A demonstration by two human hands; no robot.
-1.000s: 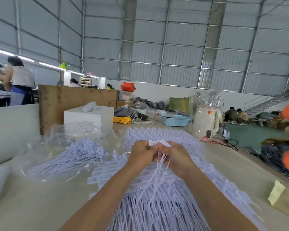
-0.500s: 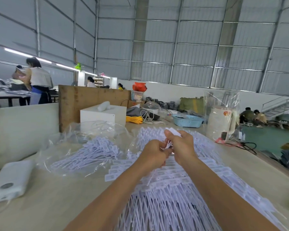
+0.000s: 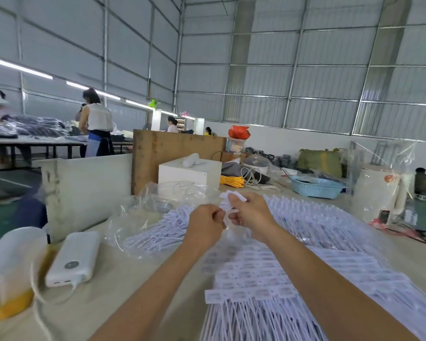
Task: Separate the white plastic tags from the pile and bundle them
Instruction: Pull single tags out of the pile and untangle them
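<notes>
A large pile of white plastic tags [image 3: 293,271] lies spread over the table [image 3: 123,301] in front of me. My right hand [image 3: 250,212] is raised above the pile and pinches a small bunch of white tags [image 3: 234,196], whose flat heads stick out above its fingers. My left hand [image 3: 205,223] is curled just left of it, fingertips at the same bunch; its exact hold is blurred. A second heap of tags [image 3: 162,230] lies in a clear plastic bag [image 3: 143,217] to the left.
A white power bank [image 3: 73,258] with a cable lies at the left, beside a white and yellow object [image 3: 9,274]. A white box [image 3: 190,172], blue basket [image 3: 316,187] and a bagged white appliance [image 3: 379,193] stand behind. People work at tables far left.
The view has swung left, bringing the power bank fully into sight. Both hands have lifted the bunch higher off the pile, and the long tails seen hanging earlier no longer show.
</notes>
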